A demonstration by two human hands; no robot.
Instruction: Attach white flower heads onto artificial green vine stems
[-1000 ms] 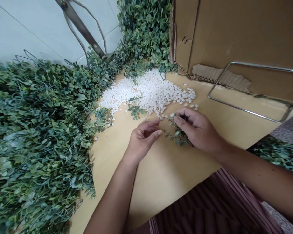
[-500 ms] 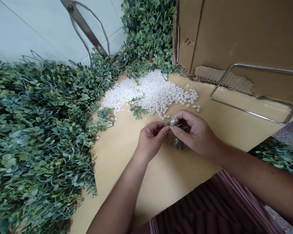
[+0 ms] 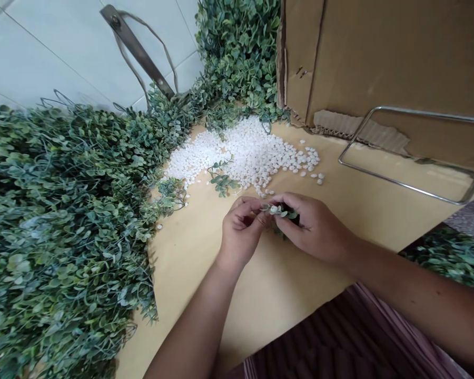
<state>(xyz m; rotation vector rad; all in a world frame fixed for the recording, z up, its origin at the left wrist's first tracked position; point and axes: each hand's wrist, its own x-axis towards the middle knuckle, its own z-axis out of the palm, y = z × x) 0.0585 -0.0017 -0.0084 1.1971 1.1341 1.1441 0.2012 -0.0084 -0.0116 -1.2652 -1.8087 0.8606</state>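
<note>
- Clamping a round-leafed green sprig [image 3: 289,214] between the thumb and curled fingers of the right hand [image 3: 316,226], at the right side of the grip.
- Pinching at the left end of that sprig with the thumb and fingers of the left hand [image 3: 240,231]; cannot tell whether on stem, leaf or both.
- Showing a small white piece [image 3: 274,209] among the leaves, right between the two sets of fingertips.
- Letting a darker part of the sprig hang just below the grip, partly hidden behind the right thumb.
- Can see a heap of white beads [image 3: 253,152] just beyond the grip, with strays nearest the fingers and off to the right.
- Can see a loose sprig [image 3: 223,183] at the heap's near edge, beyond and left of the grip.
- Can see a dense mass of foliage [image 3: 71,221] well left of the grip.
- Can see a cardboard box [image 3: 379,63] beyond and right of the grip, with a bent metal wire [image 3: 403,183] before it.
- Working above a tan tabletop [image 3: 193,258], with maroon pleated fabric [image 3: 319,337] on the near side of the grip.
</note>
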